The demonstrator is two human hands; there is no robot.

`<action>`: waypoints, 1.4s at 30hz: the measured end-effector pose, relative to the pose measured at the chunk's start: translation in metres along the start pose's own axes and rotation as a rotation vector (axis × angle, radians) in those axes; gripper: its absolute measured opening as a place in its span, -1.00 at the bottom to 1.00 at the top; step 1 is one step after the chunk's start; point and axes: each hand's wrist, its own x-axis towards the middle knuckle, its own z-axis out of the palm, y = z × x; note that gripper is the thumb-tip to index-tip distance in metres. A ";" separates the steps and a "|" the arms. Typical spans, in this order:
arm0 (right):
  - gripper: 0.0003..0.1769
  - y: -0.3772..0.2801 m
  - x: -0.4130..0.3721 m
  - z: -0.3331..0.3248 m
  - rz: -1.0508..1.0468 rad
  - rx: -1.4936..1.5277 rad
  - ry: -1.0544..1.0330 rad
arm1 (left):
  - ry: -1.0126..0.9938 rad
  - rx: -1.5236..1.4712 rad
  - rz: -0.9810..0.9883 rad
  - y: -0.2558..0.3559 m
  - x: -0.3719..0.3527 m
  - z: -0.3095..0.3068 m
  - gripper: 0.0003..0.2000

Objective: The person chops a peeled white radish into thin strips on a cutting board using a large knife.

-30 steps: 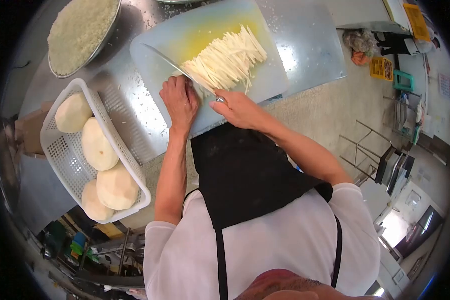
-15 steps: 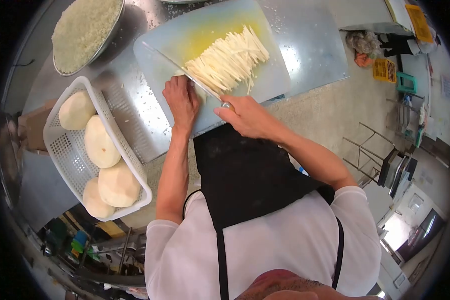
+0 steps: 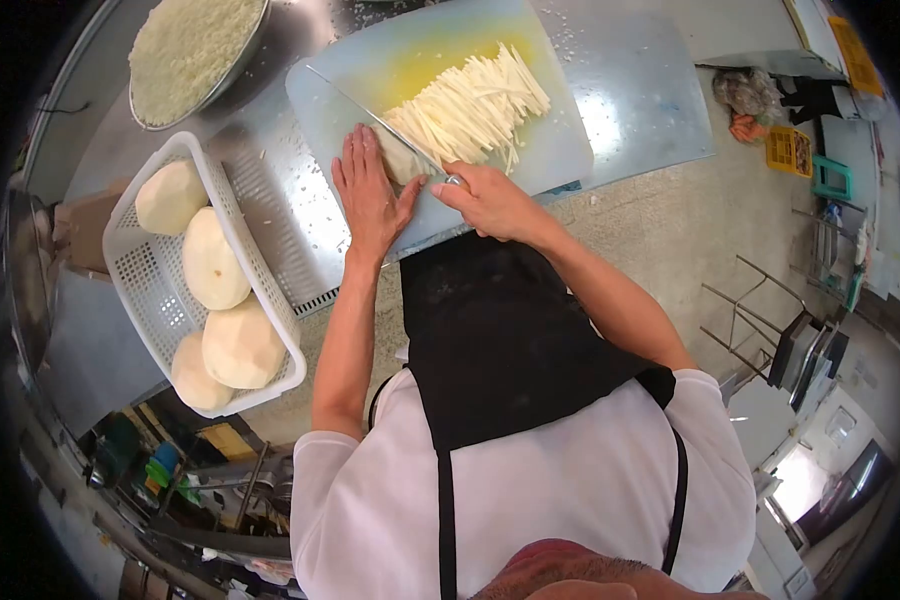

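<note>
My right hand (image 3: 495, 203) is wrapped round the handle of a knife (image 3: 368, 113), whose blade points to the upper left over the cutting board (image 3: 560, 150). Beside the blade, my left hand (image 3: 372, 195) lies with its fingers stretched out and thumb apart, touching a pale piece of peeled vegetable (image 3: 400, 158). On the knife's other side lies a spread of thin pale strips (image 3: 475, 105). The board is bluish white with a yellow stain.
A white basket (image 3: 295, 368) with several peeled vegetables (image 3: 215, 260) stands at the left. A metal bowl of white chopped bits (image 3: 190, 60) is at the upper left. Small bits dot the metal table (image 3: 640, 110). Metal stools (image 3: 760, 310) stand at the right.
My left hand has gone from bent fingers to fingers stretched flat, and more of the vegetable piece shows. The view has shifted slightly. My right hand still holds the knife.
</note>
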 end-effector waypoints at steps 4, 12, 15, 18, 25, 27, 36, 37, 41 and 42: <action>-0.37 0.011 0.000 0.004 0.077 0.099 -0.057 | 0.088 -0.046 0.044 0.001 -0.003 -0.004 -0.11; -0.47 0.012 -0.004 0.004 0.040 0.006 0.038 | 0.180 -0.086 0.058 0.003 0.011 -0.003 -0.78; -0.52 -0.019 -0.021 -0.012 0.096 -0.028 -0.056 | 0.119 -0.020 0.035 0.007 0.015 -0.009 -0.78; -0.55 -0.019 -0.027 -0.004 0.020 -0.033 0.014 | 0.097 -0.015 0.038 -0.002 0.017 -0.005 -0.61; -0.56 -0.023 -0.006 -0.006 -0.018 -0.056 0.005 | 0.131 -0.092 0.036 -0.002 0.027 -0.007 -0.66; -0.56 -0.030 -0.019 -0.001 0.051 -0.031 -0.014 | 0.088 -0.087 -0.006 -0.001 0.019 -0.009 -0.67; -0.47 -0.001 -0.010 0.013 -0.067 -0.051 0.041 | 0.100 -0.130 0.003 -0.001 0.021 -0.009 -0.72; -0.47 0.002 -0.009 0.016 -0.067 -0.051 0.041 | 0.100 -0.130 0.003 0.000 0.019 -0.009 -0.72; -0.49 0.004 0.001 0.006 0.025 0.006 0.018 | 0.162 -0.192 0.030 0.000 0.020 0.005 -0.77; -0.48 0.005 0.005 0.000 0.009 -0.038 0.023 | 0.200 -0.199 0.035 0.001 0.027 0.009 -0.77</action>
